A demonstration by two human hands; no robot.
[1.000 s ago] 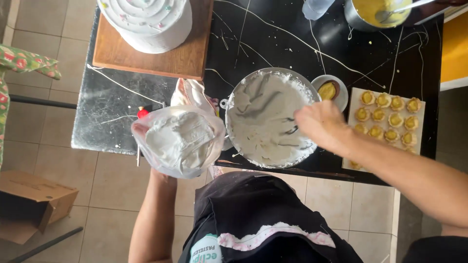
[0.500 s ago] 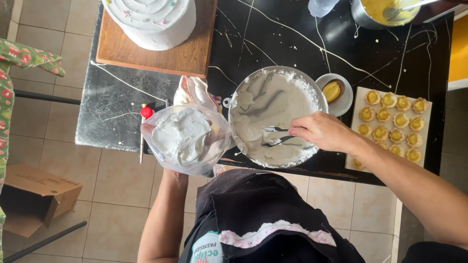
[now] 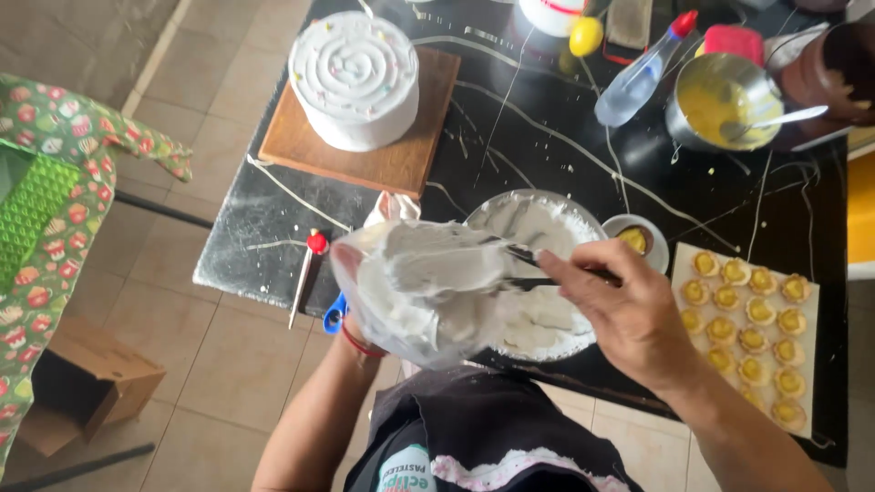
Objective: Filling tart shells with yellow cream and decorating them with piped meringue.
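Two hands work over a black worktop [image 3: 729, 196]: the left hand [image 3: 357, 339], mostly hidden, grips a clear plastic piping bag [image 3: 415, 296] of white cream; the right hand [image 3: 629, 305] closes on a metal spatula [image 3: 510, 260], blade pointing left into the bag's mouth, above the round cream bowl [image 3: 556, 223].

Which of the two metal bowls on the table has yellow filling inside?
The smaller metal bowl at the far right, with a spoon in it. The bigger bowl by the right hand holds white cream.
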